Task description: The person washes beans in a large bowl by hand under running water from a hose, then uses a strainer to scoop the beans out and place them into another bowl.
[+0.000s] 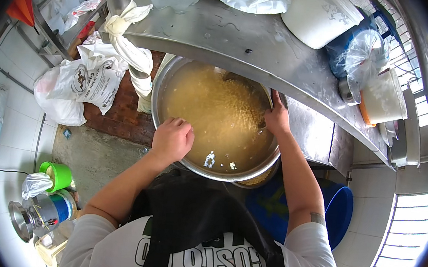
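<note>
A wide metal basin in front of me holds cloudy, yellowish-brown water. Pale grains or beans are heaped in the water toward the far right. My left hand is closed at the near left rim of the basin, its fingers curled over the edge. On the right side, my right hand is closed around a thin curved rim inside the basin. That rim seems to belong to a vessel partly sunk among the grains; most of it is hidden by the water.
A steel shelf overhangs the basin's far side, bearing white buckets. A knotted cloth wraps its post. White sacks lie left, near a green bucket. A blue drum stands low right.
</note>
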### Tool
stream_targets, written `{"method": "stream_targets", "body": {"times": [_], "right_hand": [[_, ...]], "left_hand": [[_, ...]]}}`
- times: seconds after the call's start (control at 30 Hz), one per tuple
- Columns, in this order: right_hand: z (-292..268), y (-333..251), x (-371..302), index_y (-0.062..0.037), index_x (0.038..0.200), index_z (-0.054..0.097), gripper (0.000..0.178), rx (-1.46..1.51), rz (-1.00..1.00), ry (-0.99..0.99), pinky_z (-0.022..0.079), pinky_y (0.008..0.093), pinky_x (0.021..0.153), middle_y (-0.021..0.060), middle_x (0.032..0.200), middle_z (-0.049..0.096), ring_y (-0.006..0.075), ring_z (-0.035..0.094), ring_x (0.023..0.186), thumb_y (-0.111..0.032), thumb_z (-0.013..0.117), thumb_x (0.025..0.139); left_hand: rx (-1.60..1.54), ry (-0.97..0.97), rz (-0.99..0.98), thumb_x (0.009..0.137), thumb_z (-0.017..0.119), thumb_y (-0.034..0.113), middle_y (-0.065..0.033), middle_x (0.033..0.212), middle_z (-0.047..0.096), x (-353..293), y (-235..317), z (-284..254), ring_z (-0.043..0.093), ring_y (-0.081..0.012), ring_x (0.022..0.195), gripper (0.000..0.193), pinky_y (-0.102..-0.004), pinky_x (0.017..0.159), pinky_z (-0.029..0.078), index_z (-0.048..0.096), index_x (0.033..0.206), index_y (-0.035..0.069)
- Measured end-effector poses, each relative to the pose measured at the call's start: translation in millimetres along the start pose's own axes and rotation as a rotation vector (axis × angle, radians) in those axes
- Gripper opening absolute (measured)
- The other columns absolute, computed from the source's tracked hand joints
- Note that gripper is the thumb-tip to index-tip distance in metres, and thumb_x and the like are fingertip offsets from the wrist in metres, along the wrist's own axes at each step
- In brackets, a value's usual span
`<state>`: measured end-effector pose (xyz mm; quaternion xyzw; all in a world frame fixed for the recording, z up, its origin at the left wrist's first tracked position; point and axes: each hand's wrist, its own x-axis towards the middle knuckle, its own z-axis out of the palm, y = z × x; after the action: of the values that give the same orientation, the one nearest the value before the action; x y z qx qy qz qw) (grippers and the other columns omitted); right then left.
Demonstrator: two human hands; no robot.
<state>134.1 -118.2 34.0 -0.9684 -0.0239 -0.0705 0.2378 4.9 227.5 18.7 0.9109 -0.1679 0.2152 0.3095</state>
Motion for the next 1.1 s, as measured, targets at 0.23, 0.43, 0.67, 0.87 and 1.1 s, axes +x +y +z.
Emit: {"method": "stream_targets", "body": {"times": [0.23,0.43,0.67,0.87,1.1], "right_hand": [[16.3,-17.8,-41.4,-0.0225,0.163,0.030,0.086,0.163,0.180,-0.134,0.052,0.0489,0.102,0.0303,0.126,0.066,0.0466,0.065,0.117,-0.005,0.054,0.082],[31.1,-53.0,-70.7,-0.0218,0.164,0.028,0.086,0.307,0.256,-0.240,0.050,0.0465,0.104,0.0310,0.130,0.064,0.0458,0.063,0.121,-0.005,0.055,0.084],[84.3,-49.9,-93.1,-0.0183,0.162,0.034,0.082,0.681,0.488,-0.297,0.051,0.0413,0.100,0.0232,0.130,0.065,0.0332,0.069,0.109,-0.001,0.054,0.085],[96.2,-63.4,-96.9,-0.0033,0.125,0.054,0.045,1.212,0.799,-0.334,0.062,0.0580,0.062,0.0141,0.099,0.056,0.0336,0.063,0.075,0.008,0.054,0.082],[86.0,-75.9,-96.9,0.0081,0.118,0.050,0.032,1.437,0.902,-0.417,0.062,0.0631,0.070,0.0222,0.109,0.059,0.0420,0.068,0.087,0.005,0.055,0.087]], "left_hand": [[0.059,-0.102,-0.005,0.086,0.064,0.009,-0.0154,0.082,0.068,-2.1,-1.9,3.2,0.066,-0.0365,0.080,0.010,-0.0472,0.074,0.054,0.065,0.079,0.003],[0.170,-0.285,-0.061,0.087,0.063,0.013,-0.0168,0.079,0.069,-1.2,-2.4,3.6,0.068,-0.0369,0.078,0.013,-0.0485,0.073,0.055,0.066,0.080,0.003],[0.192,-0.380,-0.141,0.089,0.063,0.017,-0.0160,0.076,0.069,2.6,5.2,2.0,0.069,-0.0362,0.075,0.015,-0.0491,0.067,0.055,0.064,0.079,0.005],[0.078,-0.054,-0.042,0.088,0.066,0.012,-0.0141,0.072,0.065,-3.7,-0.8,7.8,0.065,-0.0367,0.070,0.014,-0.0499,0.063,0.052,0.059,0.077,0.005],[-0.041,0.195,-0.027,0.090,0.064,0.006,-0.0156,0.074,0.059,-14.4,-7.9,10.5,0.060,-0.0380,0.071,0.015,-0.0485,0.064,0.048,0.056,0.078,0.004]]}}
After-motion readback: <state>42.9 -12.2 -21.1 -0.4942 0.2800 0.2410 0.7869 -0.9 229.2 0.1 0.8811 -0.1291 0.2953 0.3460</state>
